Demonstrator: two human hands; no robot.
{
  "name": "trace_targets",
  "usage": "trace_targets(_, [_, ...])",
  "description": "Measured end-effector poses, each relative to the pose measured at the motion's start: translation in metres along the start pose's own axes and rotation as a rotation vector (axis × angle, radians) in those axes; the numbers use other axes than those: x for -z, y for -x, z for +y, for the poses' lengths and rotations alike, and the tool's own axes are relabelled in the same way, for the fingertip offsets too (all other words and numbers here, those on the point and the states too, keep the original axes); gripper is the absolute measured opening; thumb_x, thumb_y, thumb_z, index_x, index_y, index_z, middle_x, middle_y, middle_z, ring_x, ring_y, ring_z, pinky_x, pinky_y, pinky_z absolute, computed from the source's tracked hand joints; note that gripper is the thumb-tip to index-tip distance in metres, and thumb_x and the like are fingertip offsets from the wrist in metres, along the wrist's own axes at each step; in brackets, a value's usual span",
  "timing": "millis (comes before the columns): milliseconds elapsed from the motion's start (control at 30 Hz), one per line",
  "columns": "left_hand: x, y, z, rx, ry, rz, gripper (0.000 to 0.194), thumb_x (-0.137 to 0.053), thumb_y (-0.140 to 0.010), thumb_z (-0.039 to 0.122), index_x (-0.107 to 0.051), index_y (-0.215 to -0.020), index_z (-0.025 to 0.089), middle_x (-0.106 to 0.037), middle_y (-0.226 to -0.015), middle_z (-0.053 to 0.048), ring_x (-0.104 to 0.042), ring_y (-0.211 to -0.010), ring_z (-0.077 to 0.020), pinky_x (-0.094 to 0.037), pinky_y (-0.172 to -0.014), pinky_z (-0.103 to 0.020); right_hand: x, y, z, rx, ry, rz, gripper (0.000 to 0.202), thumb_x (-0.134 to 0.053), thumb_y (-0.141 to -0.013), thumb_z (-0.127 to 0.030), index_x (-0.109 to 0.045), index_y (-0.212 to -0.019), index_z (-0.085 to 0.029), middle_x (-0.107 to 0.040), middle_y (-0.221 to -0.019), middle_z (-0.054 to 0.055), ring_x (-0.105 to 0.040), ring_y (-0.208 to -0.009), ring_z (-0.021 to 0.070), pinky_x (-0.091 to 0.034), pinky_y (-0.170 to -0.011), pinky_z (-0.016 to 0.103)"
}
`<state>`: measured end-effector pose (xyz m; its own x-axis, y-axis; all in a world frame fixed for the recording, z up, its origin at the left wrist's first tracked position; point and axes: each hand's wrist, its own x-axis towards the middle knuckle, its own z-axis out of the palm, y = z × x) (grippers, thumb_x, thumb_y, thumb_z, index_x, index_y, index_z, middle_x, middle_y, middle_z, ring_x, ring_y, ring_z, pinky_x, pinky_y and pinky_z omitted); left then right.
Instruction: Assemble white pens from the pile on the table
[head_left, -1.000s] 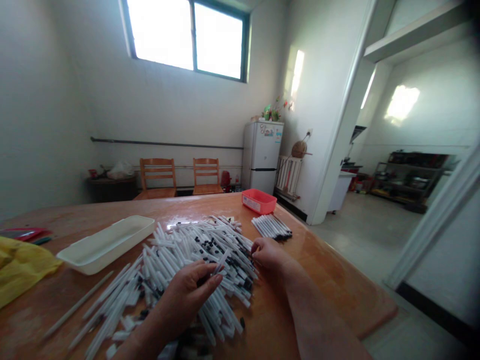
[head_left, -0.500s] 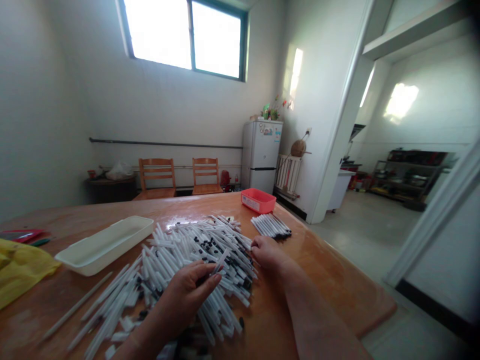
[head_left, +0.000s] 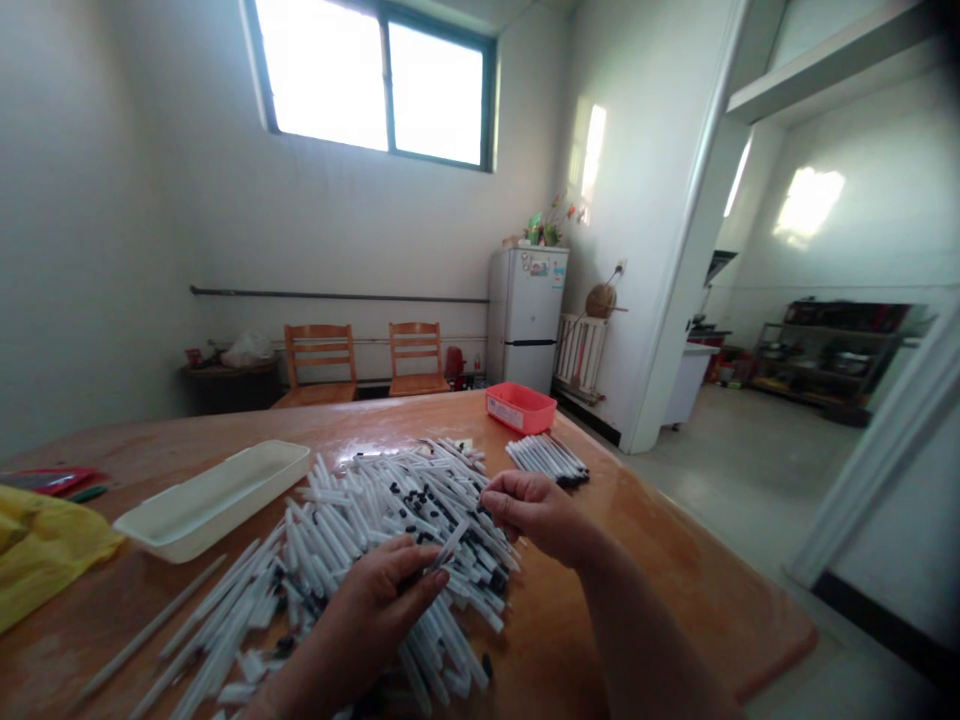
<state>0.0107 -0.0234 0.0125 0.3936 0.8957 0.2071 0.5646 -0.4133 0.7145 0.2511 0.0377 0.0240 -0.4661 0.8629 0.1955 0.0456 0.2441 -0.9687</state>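
A large heap of white pen barrels [head_left: 345, 510] with small black parts [head_left: 420, 500] among them covers the middle of the wooden table. Over its near part, my left hand [head_left: 390, 590] pinches a clear pen cap [head_left: 454, 543] between thumb and fingers. My right hand [head_left: 532, 510] is closed at the heap's right edge, its fingertips together; whatever they hold is too small to make out. Just beyond that hand lies a neat row of white pens with black ends [head_left: 547, 457].
An empty cream tray [head_left: 217, 500] lies left of the heap, and a red basket [head_left: 521, 408] stands at the table's far edge. A yellow plastic bag [head_left: 45, 550] is at the left. Two wooden chairs [head_left: 319, 355] stand beyond the table.
My right hand has moved a little left over the heap, closer to my left hand. My left hand still holds the clear cap. The view has shifted slightly.
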Motion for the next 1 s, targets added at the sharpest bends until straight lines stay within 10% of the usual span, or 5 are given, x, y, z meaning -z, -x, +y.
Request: trace_targets(1000, [-0.0018,-0.0003,0.0003,-0.028,-0.01,-0.071,0.027,-0.052,-0.094,0.039,-0.073,-0.089,0.023,-0.056,-0.083,-0.001,-0.057,-0.083,-0.0164,-0.042,-0.076,-0.027,-0.0036,0.0045,-0.0076,-0.029,0.141,-0.097,0.037,-0.063,-0.087,-0.05,-0.061,-0.082,-0.014,-0.049,-0.062,-0.005,-0.042,-0.053,0.0076,-0.034,-0.049,0.02])
